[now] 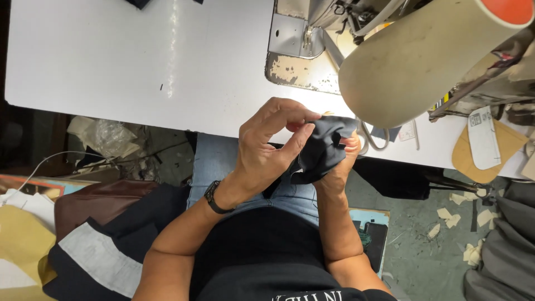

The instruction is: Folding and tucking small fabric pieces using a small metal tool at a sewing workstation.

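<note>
Below table edge | left hand [267, 147] fingers pinch dark cloth [323, 150]; right hand [343, 161] clenches it

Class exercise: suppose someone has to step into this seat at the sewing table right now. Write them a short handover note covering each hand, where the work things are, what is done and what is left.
Left hand: raised in front of the body, fingers pinching the top edge of the dark cloth piece; a watch on that wrist.
Right hand: under and behind the cloth piece, gripping it from the far side.
The cloth is held over the lap, just off the edge of the white table, not under the sewing machine.
Done: cloth is bunched in both hands.
Left: nothing lies under the machine's needle; whether any seam is sewn cannot be seen.
</note>
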